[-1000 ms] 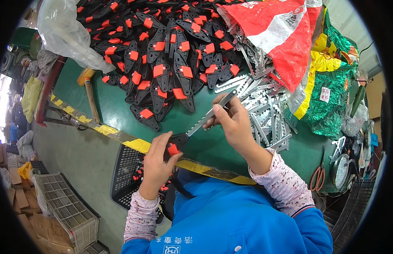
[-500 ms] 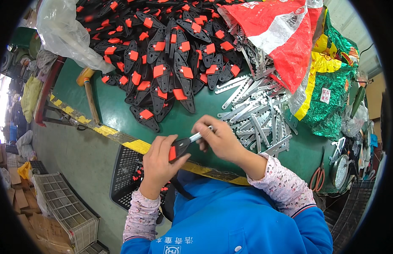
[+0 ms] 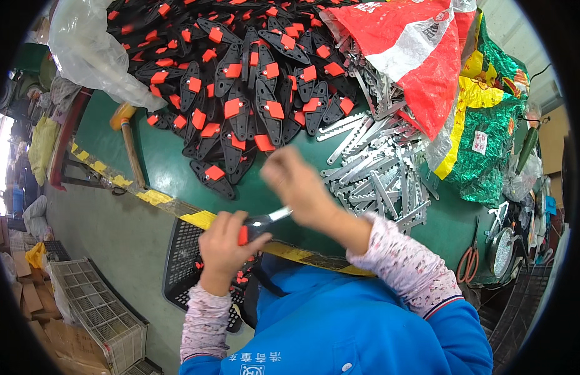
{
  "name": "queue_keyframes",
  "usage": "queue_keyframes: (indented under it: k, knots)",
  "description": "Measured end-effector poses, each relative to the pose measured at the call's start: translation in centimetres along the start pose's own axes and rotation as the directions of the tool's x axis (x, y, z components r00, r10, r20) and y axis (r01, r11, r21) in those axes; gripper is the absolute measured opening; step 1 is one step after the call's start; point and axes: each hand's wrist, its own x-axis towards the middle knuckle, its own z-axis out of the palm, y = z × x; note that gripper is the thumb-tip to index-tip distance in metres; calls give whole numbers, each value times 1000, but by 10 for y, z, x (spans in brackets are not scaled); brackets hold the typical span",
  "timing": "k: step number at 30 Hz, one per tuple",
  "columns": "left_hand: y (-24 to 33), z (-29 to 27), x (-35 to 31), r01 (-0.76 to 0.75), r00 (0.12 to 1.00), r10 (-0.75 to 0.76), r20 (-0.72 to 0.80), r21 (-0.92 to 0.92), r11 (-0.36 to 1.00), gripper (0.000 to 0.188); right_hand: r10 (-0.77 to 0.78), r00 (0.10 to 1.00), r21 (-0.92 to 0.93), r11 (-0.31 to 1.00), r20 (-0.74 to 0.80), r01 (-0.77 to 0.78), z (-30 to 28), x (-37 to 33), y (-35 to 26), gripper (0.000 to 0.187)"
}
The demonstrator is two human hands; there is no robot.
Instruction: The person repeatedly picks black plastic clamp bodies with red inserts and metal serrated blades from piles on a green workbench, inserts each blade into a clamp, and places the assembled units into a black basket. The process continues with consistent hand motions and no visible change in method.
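My left hand point(image 3: 222, 247) is closed round a black plastic part with a red tab point(image 3: 258, 225), just over the table's near edge. A silvery metal strip point(image 3: 281, 214) sticks out of that part toward the right. Beyond it my right hand point(image 3: 297, 187) is raised over the table, its fingers smeared by motion; whether they hold anything does not show. Past that hand lies a large heap of similar black parts with red tabs point(image 3: 237, 107). To its right is a pile of notched metal strips point(image 3: 380, 181).
A wooden-handled mallet point(image 3: 132, 147) lies at the table's left. Red point(image 3: 421, 94) and green-yellow point(image 3: 477, 137) bags stand at the right, with scissors point(image 3: 469, 259) and a round metal dish point(image 3: 502, 253) nearer. Under the table edge sits a black crate point(image 3: 179, 256) holding red-tabbed parts.
My right hand has come off the metal strip and moved up and left toward the heap. My left hand, still holding the black part, has shifted slightly left and down.
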Motion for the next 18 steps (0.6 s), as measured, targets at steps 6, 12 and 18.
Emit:
queue_keyframes:
  k: [6,12,18]
  knots:
    - [15,10,2,13,998,-8,69,-72,997,52,55,997,-153,986,-50,-62,-20,19,19,40]
    - [32,22,2,-5,979,58,194,-261,965,61,54,998,-549,836,45,-20,-1,15,24,51]
    - [27,15,31,-165,985,163,62,17,986,79,-218,909,-358,867,356,348,-53,-35,19,35]
